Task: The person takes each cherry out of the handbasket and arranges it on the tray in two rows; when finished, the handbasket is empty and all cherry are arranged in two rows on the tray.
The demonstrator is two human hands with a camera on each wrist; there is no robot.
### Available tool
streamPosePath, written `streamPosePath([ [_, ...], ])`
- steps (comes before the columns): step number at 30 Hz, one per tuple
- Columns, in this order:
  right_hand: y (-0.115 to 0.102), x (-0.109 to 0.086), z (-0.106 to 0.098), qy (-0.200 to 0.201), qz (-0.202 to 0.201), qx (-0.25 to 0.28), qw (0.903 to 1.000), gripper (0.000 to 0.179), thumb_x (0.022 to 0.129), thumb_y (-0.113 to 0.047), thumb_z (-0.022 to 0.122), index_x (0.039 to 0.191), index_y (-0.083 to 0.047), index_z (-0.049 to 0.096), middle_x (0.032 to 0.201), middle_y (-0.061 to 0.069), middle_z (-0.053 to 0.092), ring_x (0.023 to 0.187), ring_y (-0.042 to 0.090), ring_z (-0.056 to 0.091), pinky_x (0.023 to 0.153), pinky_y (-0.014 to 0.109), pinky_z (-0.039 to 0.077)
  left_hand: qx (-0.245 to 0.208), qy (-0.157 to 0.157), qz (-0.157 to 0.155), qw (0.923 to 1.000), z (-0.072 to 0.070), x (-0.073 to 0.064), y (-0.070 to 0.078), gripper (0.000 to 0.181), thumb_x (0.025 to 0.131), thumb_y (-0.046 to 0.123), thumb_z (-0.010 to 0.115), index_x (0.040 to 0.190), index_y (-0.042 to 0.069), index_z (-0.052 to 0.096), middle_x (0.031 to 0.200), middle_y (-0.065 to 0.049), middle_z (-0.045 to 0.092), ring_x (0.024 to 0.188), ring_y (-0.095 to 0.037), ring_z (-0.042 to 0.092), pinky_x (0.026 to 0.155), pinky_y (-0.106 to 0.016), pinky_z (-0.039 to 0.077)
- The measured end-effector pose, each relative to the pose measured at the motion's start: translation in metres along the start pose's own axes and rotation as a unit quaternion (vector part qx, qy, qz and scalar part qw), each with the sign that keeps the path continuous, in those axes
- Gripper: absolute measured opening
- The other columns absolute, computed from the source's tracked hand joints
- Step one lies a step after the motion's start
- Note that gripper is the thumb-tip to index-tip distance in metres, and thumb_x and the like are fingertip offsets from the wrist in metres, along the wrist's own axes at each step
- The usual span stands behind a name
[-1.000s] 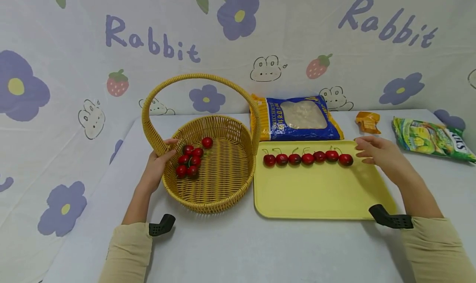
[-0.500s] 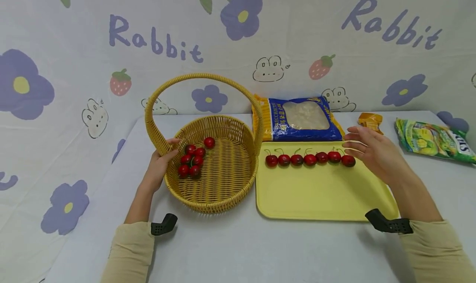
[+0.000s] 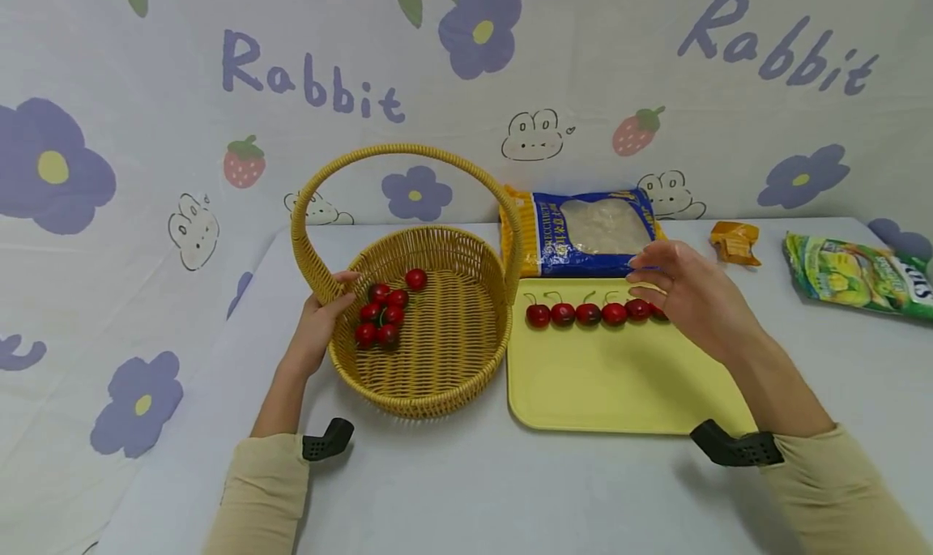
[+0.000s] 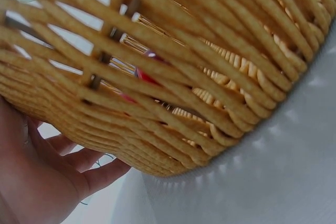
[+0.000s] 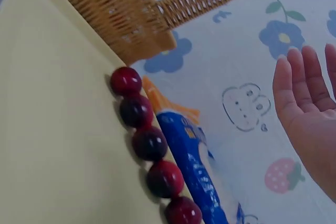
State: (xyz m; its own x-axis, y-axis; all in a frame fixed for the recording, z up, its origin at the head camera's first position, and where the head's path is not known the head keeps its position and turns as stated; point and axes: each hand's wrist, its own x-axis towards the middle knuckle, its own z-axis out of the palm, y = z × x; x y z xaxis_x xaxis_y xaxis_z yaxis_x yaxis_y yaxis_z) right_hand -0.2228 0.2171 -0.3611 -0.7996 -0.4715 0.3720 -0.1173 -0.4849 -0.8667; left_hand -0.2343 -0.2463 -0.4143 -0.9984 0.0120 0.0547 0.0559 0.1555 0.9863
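My left hand (image 3: 315,328) grips the left rim of a round wicker basket (image 3: 430,405) at the foot of its tall handle. In the left wrist view the basket's woven side (image 4: 173,87) fills most of the picture, with my fingers (image 4: 105,174) along its rim. Several red cherries (image 3: 415,279) lie inside the basket, mostly on the left. A yellow tray (image 3: 583,385) stands right of the basket, bearing a row of cherries (image 3: 564,314) with stems. Over the row's right end hovers my right hand (image 3: 692,300), fingers loosely extended and holding nothing; it hides the last cherries.
Behind the tray lies a blue and yellow pasta bag (image 3: 601,227). A small orange packet (image 3: 734,242) and a green snack bag (image 3: 860,275) are at the back right. A patterned cloth (image 3: 466,77) hangs behind the white table (image 3: 466,490).
My right hand has moved left from the tray's right edge to over the right end of the cherry row. My left hand keeps its hold on the basket. The head view has shifted slightly.
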Motion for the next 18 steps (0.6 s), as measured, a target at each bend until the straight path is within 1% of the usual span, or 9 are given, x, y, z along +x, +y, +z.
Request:
streamPosePath([
  [6,0.01,0.018,0.02,-0.057,0.018,0.006,0.9982,0.033,0.106,-0.017,0.031,0.12,-0.005,0.059,0.115,0.008,0.059,0.107,0.02,0.056,0.095,0.033,0.043,0.001,-0.001,0.002,1.0,0.0,-0.001,0.0,0.04,0.101,0.011,0.042,0.139,-0.002,0.04,0.145,-0.016,0.036,0.133,-0.026,0.031,0.108,-0.041,0.02],
  [9,0.017,0.028,0.031,-0.066,0.043,0.001,0.9969,0.032,0.105,-0.018,0.033,0.118,-0.006,0.06,0.115,0.007,0.059,0.106,0.02,0.056,0.095,0.033,0.044,0.002,0.001,0.002,1.0,0.0,0.0,0.0,0.04,0.101,0.011,0.043,0.139,-0.002,0.041,0.144,-0.016,0.036,0.132,-0.026,0.032,0.108,-0.041,0.021],
  [12,0.025,0.038,0.044,-0.071,0.076,-0.003,0.9946,0.03,0.105,-0.019,0.035,0.118,-0.006,0.059,0.115,0.008,0.057,0.106,0.02,0.056,0.094,0.034,0.044,0.001,0.002,0.0,1.0,-0.001,0.0,0.0,0.039,0.101,0.011,0.043,0.138,-0.001,0.042,0.144,-0.015,0.037,0.131,-0.026,0.033,0.108,-0.041,0.021],
  [18,0.041,0.056,0.072,-0.091,0.134,-0.029,0.9864,0.028,0.104,-0.025,0.039,0.118,-0.008,0.057,0.115,0.01,0.055,0.107,0.022,0.056,0.094,0.035,0.045,-0.004,0.0,-0.006,1.0,-0.001,0.001,-0.001,0.04,0.101,0.011,0.043,0.139,-0.001,0.041,0.143,-0.016,0.037,0.131,-0.026,0.033,0.107,-0.041,0.022],
])
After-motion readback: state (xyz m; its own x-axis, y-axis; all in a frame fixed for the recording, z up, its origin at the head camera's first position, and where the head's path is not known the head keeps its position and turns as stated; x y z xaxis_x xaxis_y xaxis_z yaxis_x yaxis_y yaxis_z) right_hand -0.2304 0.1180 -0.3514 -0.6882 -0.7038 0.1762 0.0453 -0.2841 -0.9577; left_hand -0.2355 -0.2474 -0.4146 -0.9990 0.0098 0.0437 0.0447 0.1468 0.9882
